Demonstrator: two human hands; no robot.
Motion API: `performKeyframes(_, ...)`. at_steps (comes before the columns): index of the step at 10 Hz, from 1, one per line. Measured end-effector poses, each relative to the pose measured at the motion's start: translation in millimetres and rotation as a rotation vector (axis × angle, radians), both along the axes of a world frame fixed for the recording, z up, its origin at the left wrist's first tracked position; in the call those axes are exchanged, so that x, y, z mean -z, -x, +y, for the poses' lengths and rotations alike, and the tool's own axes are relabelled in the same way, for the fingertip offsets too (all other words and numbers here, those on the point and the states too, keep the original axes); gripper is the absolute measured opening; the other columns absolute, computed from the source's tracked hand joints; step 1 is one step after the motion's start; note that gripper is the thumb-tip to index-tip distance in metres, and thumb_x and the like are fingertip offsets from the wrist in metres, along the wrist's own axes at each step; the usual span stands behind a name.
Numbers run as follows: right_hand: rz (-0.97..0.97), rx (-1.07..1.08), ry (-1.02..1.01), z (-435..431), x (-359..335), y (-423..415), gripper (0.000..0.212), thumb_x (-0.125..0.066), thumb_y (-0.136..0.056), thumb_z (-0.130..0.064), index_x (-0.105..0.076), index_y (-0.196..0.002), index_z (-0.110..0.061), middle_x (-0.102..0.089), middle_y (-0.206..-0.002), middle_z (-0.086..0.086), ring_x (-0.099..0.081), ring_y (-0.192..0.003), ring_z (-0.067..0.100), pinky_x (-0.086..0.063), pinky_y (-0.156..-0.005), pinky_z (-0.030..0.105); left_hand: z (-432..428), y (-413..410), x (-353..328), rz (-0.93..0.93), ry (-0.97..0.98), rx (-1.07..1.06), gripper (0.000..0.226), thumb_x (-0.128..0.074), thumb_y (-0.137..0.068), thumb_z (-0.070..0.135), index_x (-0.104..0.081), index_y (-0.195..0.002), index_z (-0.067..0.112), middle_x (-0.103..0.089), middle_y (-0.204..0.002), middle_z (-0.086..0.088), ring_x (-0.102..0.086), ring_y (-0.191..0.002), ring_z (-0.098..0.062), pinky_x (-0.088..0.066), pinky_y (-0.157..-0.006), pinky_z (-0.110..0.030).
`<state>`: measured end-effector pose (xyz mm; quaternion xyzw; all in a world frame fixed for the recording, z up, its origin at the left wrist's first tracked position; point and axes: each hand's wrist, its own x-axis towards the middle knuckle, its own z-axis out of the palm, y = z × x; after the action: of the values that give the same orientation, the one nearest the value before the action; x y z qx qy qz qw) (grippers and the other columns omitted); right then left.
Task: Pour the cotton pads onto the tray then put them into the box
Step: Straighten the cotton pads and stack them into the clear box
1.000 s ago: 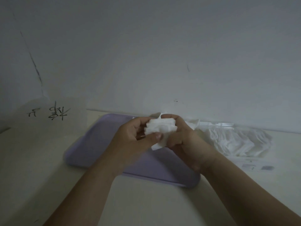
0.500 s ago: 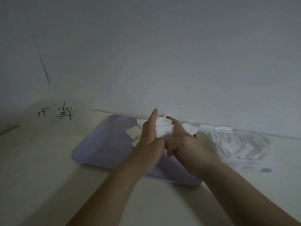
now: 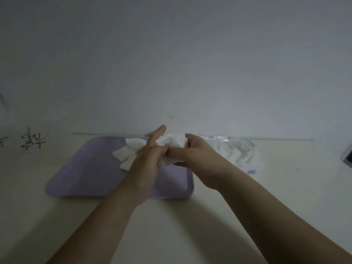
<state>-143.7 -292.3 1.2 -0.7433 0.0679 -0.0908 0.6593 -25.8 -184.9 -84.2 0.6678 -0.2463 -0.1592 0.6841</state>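
Observation:
A lilac tray (image 3: 85, 174) lies on the cream table against the wall. Both hands meet above its far right part, holding a bunch of white cotton pads (image 3: 172, 141) between them. My left hand (image 3: 146, 161) presses the bunch from the left with its index finger stretched up. My right hand (image 3: 198, 159) cups it from the right and below. A few loose cotton pads (image 3: 126, 152) lie on the tray just left of my left hand. Right of the tray sits a clear box (image 3: 236, 151) holding more white pads.
A sheet of paper with black handwriting (image 3: 32, 141) leans at the far left by the wall. A dark-edged object (image 3: 347, 155) shows at the right frame edge. Bare cream table surface spreads in front of the tray.
My left hand has turned from gripping the bunch with fingers wrapped over it to pressing its side with fingers straightened. Loose pads now show on the tray. The camera view has shifted right.

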Motion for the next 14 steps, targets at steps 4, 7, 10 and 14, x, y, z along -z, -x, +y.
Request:
performKeyframes(4,0.061,0.53,0.195,-116.2,-29.9,66.6,0.035,-0.083,-0.072,-0.01,-0.067,-0.103,-0.002,-0.072,-0.093,0.008,-0.07,-0.08,0.022,-0.059,-0.068,0.034,-65.3,72.7,-58.1,-0.485,-0.315,0.069,0.04,-0.058,-0.096,0.011,-0.064,-0.131,0.03,-0.068,-0.125,0.014,-0.064,-0.117,-0.009,-0.053,-0.097,-0.024)
performKeyframes(7,0.303,0.449,0.53,-141.2,-15.7,64.9,0.032,-0.084,-0.077,-0.026,-0.058,-0.073,-0.007,-0.049,-0.069,0.004,-0.046,-0.061,0.018,-0.034,-0.051,0.026,-89.4,75.9,-48.1,-0.887,-0.67,0.245,0.043,-0.042,-0.091,0.04,-0.075,-0.115,0.028,-0.064,-0.113,0.001,-0.053,-0.121,-0.02,-0.042,-0.11,-0.038)
performKeyframes(10,0.437,0.284,1.047,-138.3,-28.7,49.1,0.031,-0.083,-0.067,-0.017,-0.069,-0.093,-0.005,-0.075,-0.084,0.01,-0.071,-0.07,0.026,-0.05,-0.056,0.03,-88.9,73.7,-42.5,-1.054,-0.784,0.255,0.042,-0.043,-0.093,0.047,-0.075,-0.113,0.028,-0.063,-0.125,0.008,-0.041,-0.124,-0.024,-0.04,-0.109,-0.046)
performKeyframes(14,0.704,0.227,1.21,-128.8,-25.4,26.2,0.022,-0.075,-0.081,-0.015,-0.053,-0.081,-0.013,-0.057,-0.073,0.001,-0.059,-0.067,0.02,-0.05,-0.067,0.03,-91.5,76.3,-44.1,-0.961,-0.626,0.118,0.031,-0.073,-0.082,0.052,-0.075,-0.104,0.031,-0.065,-0.1,0.012,-0.053,-0.108,-0.014,-0.044,-0.089,-0.028)
